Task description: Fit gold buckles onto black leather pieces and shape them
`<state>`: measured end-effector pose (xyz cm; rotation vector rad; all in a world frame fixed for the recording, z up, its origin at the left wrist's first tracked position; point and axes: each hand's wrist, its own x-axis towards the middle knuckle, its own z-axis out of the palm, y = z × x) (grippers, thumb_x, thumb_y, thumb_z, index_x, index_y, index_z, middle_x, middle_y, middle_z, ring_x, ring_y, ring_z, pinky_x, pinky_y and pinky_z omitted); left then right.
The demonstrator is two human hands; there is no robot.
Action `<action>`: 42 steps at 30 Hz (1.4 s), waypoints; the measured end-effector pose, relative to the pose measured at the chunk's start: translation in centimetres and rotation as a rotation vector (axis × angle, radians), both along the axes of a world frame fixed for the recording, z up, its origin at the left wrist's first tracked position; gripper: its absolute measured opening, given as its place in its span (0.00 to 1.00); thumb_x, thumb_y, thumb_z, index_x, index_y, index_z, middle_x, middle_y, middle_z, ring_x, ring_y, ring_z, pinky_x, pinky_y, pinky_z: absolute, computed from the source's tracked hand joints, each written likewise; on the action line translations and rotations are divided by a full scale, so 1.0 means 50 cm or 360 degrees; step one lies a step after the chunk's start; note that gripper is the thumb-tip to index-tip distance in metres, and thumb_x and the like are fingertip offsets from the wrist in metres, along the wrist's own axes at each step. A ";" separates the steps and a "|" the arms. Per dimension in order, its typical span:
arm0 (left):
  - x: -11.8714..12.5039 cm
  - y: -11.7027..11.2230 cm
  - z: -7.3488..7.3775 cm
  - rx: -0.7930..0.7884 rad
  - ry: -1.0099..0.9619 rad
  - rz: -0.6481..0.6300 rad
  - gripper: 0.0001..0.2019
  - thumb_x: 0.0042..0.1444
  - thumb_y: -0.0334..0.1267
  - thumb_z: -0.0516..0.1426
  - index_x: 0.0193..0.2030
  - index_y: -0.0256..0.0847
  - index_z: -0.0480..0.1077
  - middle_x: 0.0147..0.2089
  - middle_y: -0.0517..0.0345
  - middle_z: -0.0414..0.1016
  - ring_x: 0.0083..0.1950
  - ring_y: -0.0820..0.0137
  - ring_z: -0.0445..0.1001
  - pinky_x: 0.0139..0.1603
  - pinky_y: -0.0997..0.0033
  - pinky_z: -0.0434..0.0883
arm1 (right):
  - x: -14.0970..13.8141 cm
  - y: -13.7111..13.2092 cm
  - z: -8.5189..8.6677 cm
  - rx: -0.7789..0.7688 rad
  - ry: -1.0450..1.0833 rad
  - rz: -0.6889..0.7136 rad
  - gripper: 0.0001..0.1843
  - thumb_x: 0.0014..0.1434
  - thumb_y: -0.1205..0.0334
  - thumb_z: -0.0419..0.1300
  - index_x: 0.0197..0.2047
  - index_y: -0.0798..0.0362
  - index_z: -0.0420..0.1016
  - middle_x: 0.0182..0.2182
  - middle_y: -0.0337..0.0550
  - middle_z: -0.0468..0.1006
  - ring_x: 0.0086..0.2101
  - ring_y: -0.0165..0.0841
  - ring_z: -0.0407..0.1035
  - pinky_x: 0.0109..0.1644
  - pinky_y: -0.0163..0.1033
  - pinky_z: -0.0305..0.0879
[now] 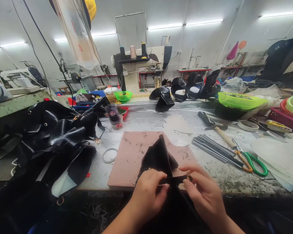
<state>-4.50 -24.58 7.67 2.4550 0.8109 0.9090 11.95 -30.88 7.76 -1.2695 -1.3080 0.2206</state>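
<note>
A short black strap (pixel 174 179) with a metal ring at its end is stretched between my two hands at the table's front edge. My left hand (pixel 148 191) pinches the strap's left end, where a bit of metal shows. At the right end, my right hand (pixel 203 191) grips it close to the ring between thumb and fingers. Behind the hands a dark leather piece (pixel 157 156) stands folded to a peak on the pink board (pixel 129 146). Its lower part hangs toward me and is dark, so how the strap joins it cannot be made out.
Black leather pieces (pixel 63 130) are heaped at left. To the right lie black-and-white strips (pixel 216 148), green-and-orange-handled scissors (pixel 255 164), a hammer (pixel 224 135) and a tape roll (pixel 247 125). A sewing machine (pixel 136 71) stands behind, near shaped black leather parts (pixel 164 99). A grey ring (pixel 109 155) lies beside the board.
</note>
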 end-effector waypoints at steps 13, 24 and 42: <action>0.003 0.001 -0.023 -0.0296 -0.0140 -0.0013 0.06 0.50 0.31 0.59 0.35 0.40 0.66 0.35 0.55 0.72 0.36 0.66 0.68 0.37 0.67 0.67 | 0.010 0.020 0.048 -0.0144 -0.0028 0.0840 0.14 0.62 0.60 0.55 0.49 0.43 0.75 0.43 0.45 0.77 0.45 0.36 0.72 0.47 0.37 0.71; -0.006 0.004 -0.044 -0.0920 -0.0218 0.0052 0.06 0.50 0.38 0.57 0.34 0.41 0.64 0.34 0.56 0.66 0.38 0.65 0.67 0.39 0.64 0.66 | -0.047 0.023 -0.017 0.0100 0.0051 0.0509 0.14 0.58 0.71 0.56 0.45 0.44 0.64 0.33 0.39 0.78 0.34 0.32 0.75 0.36 0.35 0.75; -0.013 0.001 -0.072 -0.0872 -0.0761 -0.0091 0.05 0.61 0.36 0.47 0.41 0.44 0.62 0.38 0.59 0.65 0.40 0.69 0.67 0.43 0.68 0.66 | -0.037 0.034 0.020 -0.0943 -0.0661 0.0413 0.08 0.51 0.67 0.62 0.36 0.49 0.74 0.31 0.42 0.77 0.33 0.39 0.70 0.36 0.44 0.68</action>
